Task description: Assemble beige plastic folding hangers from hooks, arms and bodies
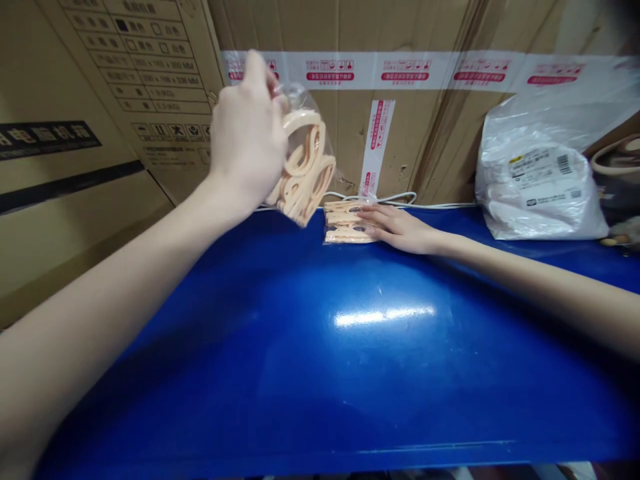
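In the left grip (pixel 250 137), clear-bagged pale looped cut-outs (pixel 293 190).

Blue tabletop (pixel 310 387) (glare-streaked); cardboard boxes (pixel 35 73) behind; blurred clutter (pixel 575 471) below, apparently.

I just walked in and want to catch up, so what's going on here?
A person's left hand holds up a clear bag of pale cut-out pieces. The right hand rests on a second bag of similar pieces, lying on the blue table near its back edge. A white parcel sits to the right, and cardboard stands behind.
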`<action>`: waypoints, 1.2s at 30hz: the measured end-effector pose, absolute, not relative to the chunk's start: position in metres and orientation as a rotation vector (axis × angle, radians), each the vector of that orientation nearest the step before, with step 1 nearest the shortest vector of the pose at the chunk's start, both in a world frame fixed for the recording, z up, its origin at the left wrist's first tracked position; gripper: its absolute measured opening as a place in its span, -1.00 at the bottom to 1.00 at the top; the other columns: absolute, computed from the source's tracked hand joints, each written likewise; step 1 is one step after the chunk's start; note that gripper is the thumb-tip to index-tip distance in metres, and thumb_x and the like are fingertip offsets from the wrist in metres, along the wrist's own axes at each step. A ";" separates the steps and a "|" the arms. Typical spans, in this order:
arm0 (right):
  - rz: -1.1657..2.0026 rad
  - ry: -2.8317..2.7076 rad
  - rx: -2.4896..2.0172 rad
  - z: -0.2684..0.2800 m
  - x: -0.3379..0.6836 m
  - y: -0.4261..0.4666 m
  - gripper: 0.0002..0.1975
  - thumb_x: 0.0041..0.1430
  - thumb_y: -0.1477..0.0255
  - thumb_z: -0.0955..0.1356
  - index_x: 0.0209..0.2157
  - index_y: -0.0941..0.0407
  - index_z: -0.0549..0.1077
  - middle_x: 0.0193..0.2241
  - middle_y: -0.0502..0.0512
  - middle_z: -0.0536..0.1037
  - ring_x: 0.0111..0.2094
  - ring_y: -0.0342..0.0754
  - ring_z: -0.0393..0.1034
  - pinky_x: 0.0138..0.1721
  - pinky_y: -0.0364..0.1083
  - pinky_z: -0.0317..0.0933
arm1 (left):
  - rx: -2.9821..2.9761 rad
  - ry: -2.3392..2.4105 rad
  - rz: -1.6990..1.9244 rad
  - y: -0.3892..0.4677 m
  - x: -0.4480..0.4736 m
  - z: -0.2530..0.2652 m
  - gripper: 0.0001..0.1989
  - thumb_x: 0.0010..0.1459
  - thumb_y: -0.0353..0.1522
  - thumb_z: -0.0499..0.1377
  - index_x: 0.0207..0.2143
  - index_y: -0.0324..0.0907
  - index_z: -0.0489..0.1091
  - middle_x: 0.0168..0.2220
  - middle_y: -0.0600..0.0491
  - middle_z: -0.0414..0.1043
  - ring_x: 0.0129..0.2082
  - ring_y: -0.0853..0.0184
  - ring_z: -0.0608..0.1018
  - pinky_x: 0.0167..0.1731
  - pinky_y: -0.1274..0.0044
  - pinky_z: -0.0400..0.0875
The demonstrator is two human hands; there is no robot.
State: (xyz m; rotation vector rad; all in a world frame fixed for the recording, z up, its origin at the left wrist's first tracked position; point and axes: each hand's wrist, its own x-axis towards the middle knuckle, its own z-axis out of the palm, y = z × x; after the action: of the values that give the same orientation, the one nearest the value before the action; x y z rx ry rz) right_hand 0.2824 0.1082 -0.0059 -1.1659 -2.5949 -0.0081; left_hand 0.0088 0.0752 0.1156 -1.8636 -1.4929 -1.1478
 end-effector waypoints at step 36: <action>-0.129 -2.482 -1.165 0.007 0.278 0.126 -0.46 0.34 0.29 0.04 0.22 0.19 0.28 0.26 0.27 0.26 0.29 0.15 0.09 0.26 0.23 -0.01 | -2.546 -0.573 -0.394 0.073 0.078 0.001 -0.61 0.23 -0.58 0.00 0.10 -0.40 0.28 0.06 -0.27 0.44 0.09 0.16 0.49 0.08 0.36 0.38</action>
State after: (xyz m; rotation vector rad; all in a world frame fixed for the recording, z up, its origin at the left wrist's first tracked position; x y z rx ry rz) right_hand 0.2781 0.1258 0.0074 -1.1649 -2.4822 -0.1288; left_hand 0.0782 0.0735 0.0006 -2.5457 -0.5727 -0.3941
